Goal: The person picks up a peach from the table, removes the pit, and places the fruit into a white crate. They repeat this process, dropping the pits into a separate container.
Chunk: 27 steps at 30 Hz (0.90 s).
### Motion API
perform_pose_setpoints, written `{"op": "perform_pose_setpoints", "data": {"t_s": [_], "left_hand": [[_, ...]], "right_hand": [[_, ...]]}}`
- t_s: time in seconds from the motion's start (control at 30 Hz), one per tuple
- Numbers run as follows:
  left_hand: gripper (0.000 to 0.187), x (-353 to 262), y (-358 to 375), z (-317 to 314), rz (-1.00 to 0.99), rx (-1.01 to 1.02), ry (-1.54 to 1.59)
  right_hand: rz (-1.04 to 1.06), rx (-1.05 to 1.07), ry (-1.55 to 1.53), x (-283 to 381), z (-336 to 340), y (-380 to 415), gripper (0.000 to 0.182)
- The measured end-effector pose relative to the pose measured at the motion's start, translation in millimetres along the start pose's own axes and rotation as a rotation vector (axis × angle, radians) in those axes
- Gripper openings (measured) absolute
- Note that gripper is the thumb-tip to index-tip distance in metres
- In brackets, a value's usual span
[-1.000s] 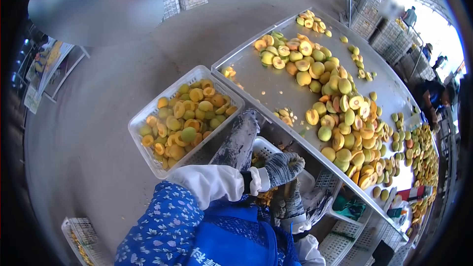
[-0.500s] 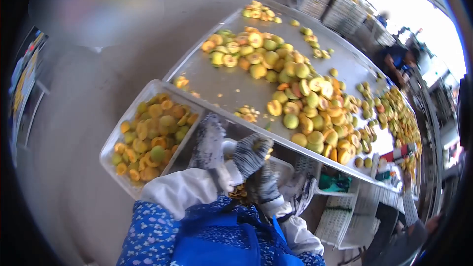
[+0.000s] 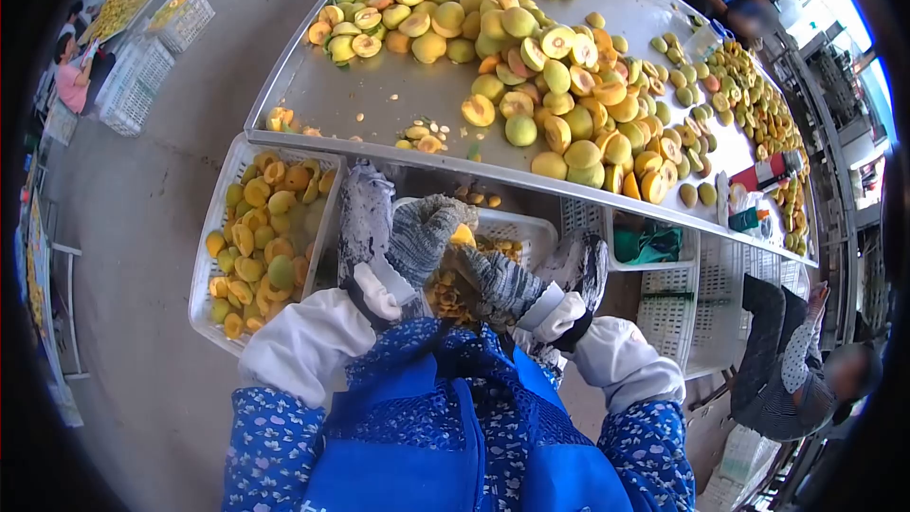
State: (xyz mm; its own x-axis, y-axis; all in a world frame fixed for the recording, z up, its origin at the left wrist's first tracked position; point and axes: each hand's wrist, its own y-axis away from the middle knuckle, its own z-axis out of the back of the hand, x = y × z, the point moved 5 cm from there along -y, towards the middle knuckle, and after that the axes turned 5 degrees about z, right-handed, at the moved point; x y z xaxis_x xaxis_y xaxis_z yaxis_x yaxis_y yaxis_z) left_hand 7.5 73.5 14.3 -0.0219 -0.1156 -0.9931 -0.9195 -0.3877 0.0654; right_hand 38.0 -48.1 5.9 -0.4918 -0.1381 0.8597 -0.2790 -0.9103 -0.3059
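Note:
My left hand, in a grey knitted glove, is closed with an orange-yellow apricot piece at its fingertips. Close by on the right, my right hand wears a matching glove. Its fingers are bent and pressed together, and what they hold, if anything, is hidden. Beneath both hands, between my knees, stands a white crate with small fruit pieces in it, partly covered by the gloves. To the left, a white tub is filled with halved apricots.
A metal table in front carries a large pile of whole and halved apricots. A red-and-black object lies at its right end. White baskets stand below right. Other people sit at the right and far left.
My view has turned and dropped, so the table appears higher. My hands, close together before, are now farther apart, and the apricot piece shows plainly at my left fingertips.

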Motion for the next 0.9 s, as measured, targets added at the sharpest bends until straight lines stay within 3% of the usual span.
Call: {"op": "perform_pose_setpoints", "data": {"t_s": [0.1,0.13,0.17,0.23,0.37,0.43,0.47,0.5,0.57,0.6,0.73,0.8,0.83,0.9], "left_hand": [[0.020,14,4,0,0.137,-0.054,0.191],[0.018,21,6,4,0.189,-0.031,0.179],[0.018,25,6,4,0.239,-0.011,0.168],[0.018,25,8,4,0.214,-0.026,0.030],[0.017,22,6,11,0.179,-0.043,-0.010],[0.017,14,8,11,0.163,-0.098,0.034],[0.017,17,8,12,0.204,-0.110,0.052],[0.017,19,9,13,0.210,-0.117,0.054],[0.016,17,11,12,0.189,-0.059,-0.072],[0.016,3,14,4,0.108,0.017,-0.040],[0.023,25,21,3,0.172,-0.018,0.035],[0.020,36,22,1,0.372,0.013,0.511],[0.020,37,22,2,0.367,0.002,0.515],[0.023,33,19,14,0.211,-0.159,0.829]], "right_hand": [[-0.162,-0.120,-0.152,8,-5,2,0.035],[-0.552,-0.077,-0.430,-2,-14,8,0.040],[-0.512,-0.147,-0.394,-5,-21,8,0.043],[-0.539,-0.020,-0.367,-11,-26,11,0.044],[-0.568,-0.050,-0.478,-8,-34,3,0.037],[0.045,-0.293,0.270,8,-32,-2,0.031],[0.006,-0.211,-0.018,-1,-35,-1,0.026],[0.002,-0.205,-0.023,-5,-32,4,0.026],[0.186,0.067,0.355,-1,-31,5,0.022],[-0.368,0.355,-0.176,2,-23,-2,0.021],[-0.186,0.169,-0.401,-12,-39,15,0.024],[-0.532,-0.172,-0.837,-23,-56,23,0.019],[-0.532,-0.159,-0.837,-23,-65,21,0.019],[0.248,-0.203,0.291,9,-61,7,0.018]]}}
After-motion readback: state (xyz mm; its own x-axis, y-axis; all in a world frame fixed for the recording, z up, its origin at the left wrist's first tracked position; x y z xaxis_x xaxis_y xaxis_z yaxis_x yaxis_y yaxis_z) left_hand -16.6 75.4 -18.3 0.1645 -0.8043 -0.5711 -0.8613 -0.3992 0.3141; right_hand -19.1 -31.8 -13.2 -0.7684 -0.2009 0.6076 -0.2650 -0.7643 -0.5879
